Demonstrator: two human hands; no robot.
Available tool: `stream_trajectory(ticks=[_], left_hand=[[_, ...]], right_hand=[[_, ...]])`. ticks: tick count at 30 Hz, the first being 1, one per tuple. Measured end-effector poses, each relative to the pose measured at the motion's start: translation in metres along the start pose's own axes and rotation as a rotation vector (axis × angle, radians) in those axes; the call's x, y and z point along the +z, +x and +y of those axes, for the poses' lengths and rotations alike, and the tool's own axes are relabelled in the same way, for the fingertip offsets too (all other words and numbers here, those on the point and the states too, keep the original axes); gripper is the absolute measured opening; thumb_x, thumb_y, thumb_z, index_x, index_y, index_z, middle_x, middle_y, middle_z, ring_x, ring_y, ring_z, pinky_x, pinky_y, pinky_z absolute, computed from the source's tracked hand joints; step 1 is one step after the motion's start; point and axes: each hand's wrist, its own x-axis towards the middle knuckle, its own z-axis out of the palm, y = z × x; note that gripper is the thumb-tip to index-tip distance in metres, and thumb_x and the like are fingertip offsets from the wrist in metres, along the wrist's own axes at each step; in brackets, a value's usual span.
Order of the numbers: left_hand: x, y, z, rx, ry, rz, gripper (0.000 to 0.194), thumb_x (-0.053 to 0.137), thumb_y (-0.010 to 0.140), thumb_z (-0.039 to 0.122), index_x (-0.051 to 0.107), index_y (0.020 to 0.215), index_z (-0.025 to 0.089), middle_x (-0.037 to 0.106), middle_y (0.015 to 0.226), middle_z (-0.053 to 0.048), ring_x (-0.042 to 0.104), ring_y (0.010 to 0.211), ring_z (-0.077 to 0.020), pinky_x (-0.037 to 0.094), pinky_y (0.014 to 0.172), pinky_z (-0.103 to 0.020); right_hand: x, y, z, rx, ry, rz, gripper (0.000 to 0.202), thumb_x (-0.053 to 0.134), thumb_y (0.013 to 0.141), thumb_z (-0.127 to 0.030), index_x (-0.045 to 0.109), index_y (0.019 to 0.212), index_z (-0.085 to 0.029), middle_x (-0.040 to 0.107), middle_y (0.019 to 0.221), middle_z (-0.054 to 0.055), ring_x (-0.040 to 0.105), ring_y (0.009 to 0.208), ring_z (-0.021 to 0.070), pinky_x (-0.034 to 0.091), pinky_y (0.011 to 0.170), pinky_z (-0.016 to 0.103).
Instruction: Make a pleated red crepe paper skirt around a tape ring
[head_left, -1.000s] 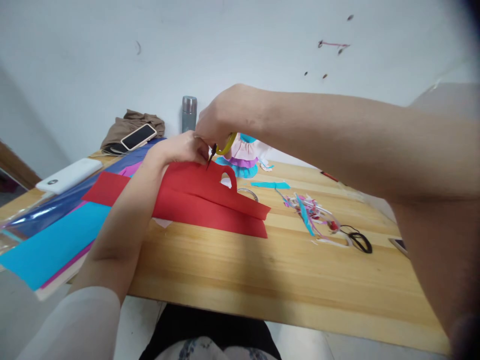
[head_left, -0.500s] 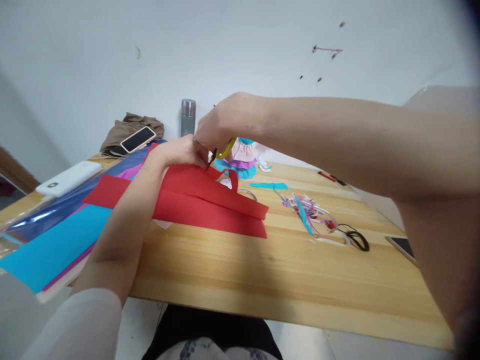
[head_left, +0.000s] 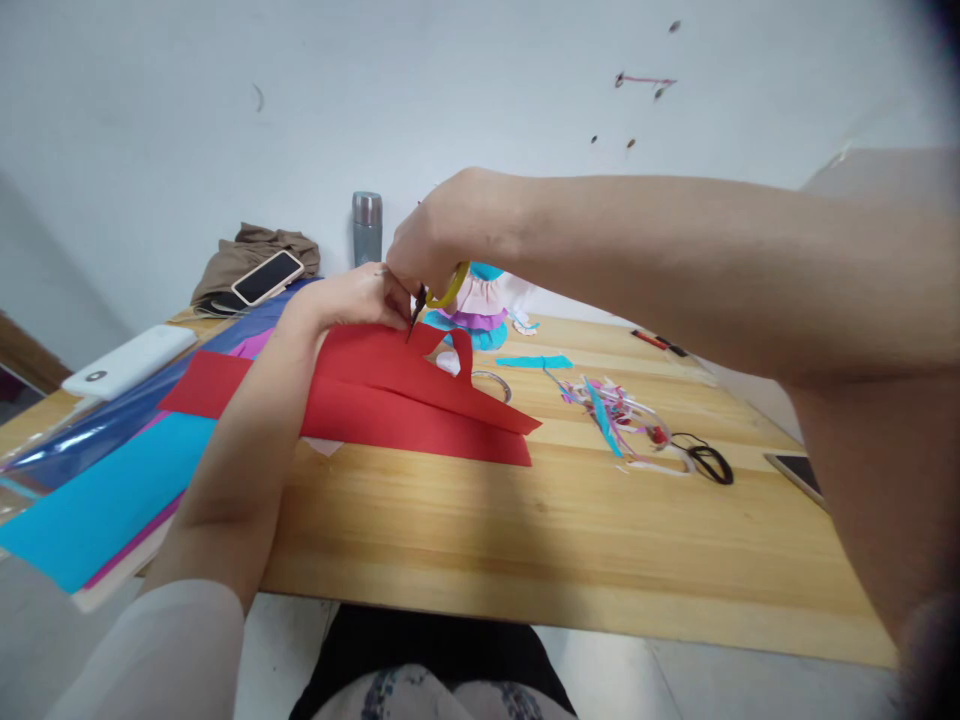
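My right hand [head_left: 431,250] is closed around a pair of scissors [head_left: 448,290] with yellow handles. Their dark blades point down at the upper edge of a red sheet [head_left: 375,365], which looks like crepe paper or felt. My left hand [head_left: 371,295] pinches that same edge, just left of the blades. A narrow red strip [head_left: 463,352] curls up from the sheet to the right of the scissors. Under it lies another red piece [head_left: 420,440]. Behind the hands stands a ruffled pink, purple and blue paper piece [head_left: 480,315], partly hidden by my right hand.
Blue sheets [head_left: 112,500] and a white power bank [head_left: 131,360] lie at the left. A phone [head_left: 268,278] rests by brown cloth [head_left: 251,255], near a grey flask [head_left: 367,230]. Paper scraps [head_left: 611,410], a black cord [head_left: 709,463] and a tablet-like device [head_left: 799,475] are at the right.
The view has shifted slightly. The scissors stay at the red edge, and the curled strip stands a little more upright and open. Both hands keep their hold.
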Motion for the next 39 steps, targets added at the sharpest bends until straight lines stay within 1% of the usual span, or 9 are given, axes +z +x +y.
stream_trajectory(ticks=[3,9,18,22,24,27,32,34,39], left_hand=[[0.0,-0.001,0.0,-0.027,-0.034,-0.008,0.018,0.066,0.079,0.023,0.078,0.086,0.012,0.077,0.088,-0.003,0.062,0.084,-0.0152,0.042,0.08,-0.023],[0.003,-0.002,0.001,-0.066,-0.14,0.081,0.019,0.07,0.073,0.023,0.075,0.086,0.011,0.077,0.086,-0.004,0.066,0.087,-0.0192,0.046,0.081,-0.027],[0.003,-0.001,-0.001,-0.141,-0.129,0.076,0.023,0.071,0.073,0.024,0.075,0.091,0.01,0.077,0.087,-0.003,0.068,0.086,-0.0192,0.049,0.085,-0.028],[0.003,-0.002,0.002,-0.125,-0.169,0.087,0.028,0.07,0.073,0.02,0.074,0.099,0.01,0.078,0.092,-0.004,0.068,0.088,-0.0195,0.05,0.083,-0.028],[0.002,-0.003,0.005,-0.14,-0.188,0.094,0.027,0.071,0.073,0.018,0.074,0.098,0.01,0.078,0.093,-0.005,0.068,0.089,-0.0204,0.051,0.082,-0.027],[0.001,-0.003,0.008,-0.197,-0.158,0.097,0.024,0.071,0.074,0.017,0.074,0.095,0.008,0.078,0.093,-0.007,0.068,0.09,-0.0218,0.05,0.082,-0.029],[0.001,-0.003,0.003,-0.152,-0.15,0.083,0.024,0.07,0.075,0.015,0.075,0.097,0.008,0.078,0.092,-0.006,0.066,0.086,-0.0196,0.048,0.079,-0.026],[0.001,-0.003,0.0,-0.133,-0.139,0.075,0.022,0.069,0.076,0.015,0.075,0.096,0.008,0.078,0.091,-0.006,0.065,0.084,-0.0178,0.047,0.077,-0.025],[0.0,-0.004,-0.001,-0.1,-0.077,0.056,0.016,0.068,0.076,0.02,0.077,0.086,0.012,0.078,0.084,-0.004,0.065,0.079,-0.0171,0.045,0.075,-0.024]], right_hand=[[0.011,0.012,0.011,-0.067,-0.023,-0.123,0.055,0.051,0.094,-0.042,0.069,0.06,-0.002,0.072,0.072,-0.001,0.069,0.106,0.0258,0.05,0.075,0.029],[0.025,0.023,0.024,-0.066,0.077,-0.082,0.059,0.045,0.096,-0.046,0.07,0.063,-0.004,0.074,0.078,-0.002,0.07,0.107,0.0241,0.051,0.073,0.026],[0.021,0.015,0.015,-0.276,-0.245,-0.236,0.028,0.076,0.077,-0.038,0.075,0.07,-0.011,0.074,0.075,-0.006,0.073,0.101,0.0254,0.054,0.084,0.039],[0.02,0.013,0.014,-0.234,-0.145,-0.176,0.045,0.058,0.091,-0.038,0.071,0.062,-0.006,0.072,0.07,-0.005,0.074,0.096,0.0201,0.053,0.08,0.031],[0.016,0.009,0.009,-0.221,-0.146,-0.217,0.055,0.047,0.095,-0.039,0.069,0.06,-0.002,0.07,0.064,-0.004,0.073,0.093,0.0194,0.05,0.077,0.03],[0.008,0.0,-0.001,-0.223,-0.203,-0.309,0.049,0.055,0.088,-0.039,0.069,0.059,-0.002,0.068,0.059,-0.006,0.073,0.093,0.0208,0.047,0.073,0.029],[-0.004,-0.014,-0.017,-0.107,-0.053,-0.244,0.048,0.056,0.09,-0.03,0.064,0.052,-0.002,0.066,0.056,-0.004,0.071,0.1,0.0215,0.045,0.072,0.027],[-0.005,-0.019,-0.02,-0.077,-0.093,-0.259,0.04,0.064,0.086,-0.025,0.065,0.053,-0.002,0.067,0.056,-0.003,0.071,0.102,0.0241,0.047,0.075,0.03],[-0.007,-0.034,-0.022,-0.132,-0.3,-0.311,0.019,0.075,0.078,-0.023,0.074,0.073,-0.005,0.075,0.081,-0.001,0.069,0.106,0.025,0.048,0.082,0.033]])
